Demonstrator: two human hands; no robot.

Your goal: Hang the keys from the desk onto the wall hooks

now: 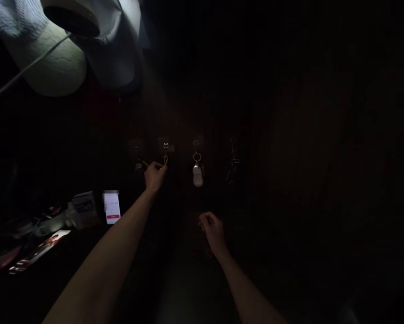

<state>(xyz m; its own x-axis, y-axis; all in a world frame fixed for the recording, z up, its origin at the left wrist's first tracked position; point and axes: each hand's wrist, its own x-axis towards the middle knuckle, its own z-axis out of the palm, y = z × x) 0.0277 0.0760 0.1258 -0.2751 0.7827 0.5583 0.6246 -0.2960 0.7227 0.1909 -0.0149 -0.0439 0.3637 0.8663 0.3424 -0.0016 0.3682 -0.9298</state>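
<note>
My left hand (154, 177) pinches a thin yellow cord loop (165, 160) just below the second wall hook (166, 146). Whether the loop touches that hook is too dark to tell. Left of this hand hangs a dim bunch of keys (138, 165). My right hand (213, 228) is lower, its fingers curled together, and what they hold, if anything, cannot be made out. Above it a pale key fob (197, 174) on a metal ring (197, 156) hangs from the third hook (195, 142). More keys (232, 174) hang farther right.
Caps (117, 58) and a white cable (29, 67) occupy the upper left. A lit phone (112, 209) stands beside a small box (85, 208) at the lower left. Another bright screen-like strip (43, 249) lies nearby. Most surroundings are in deep shadow.
</note>
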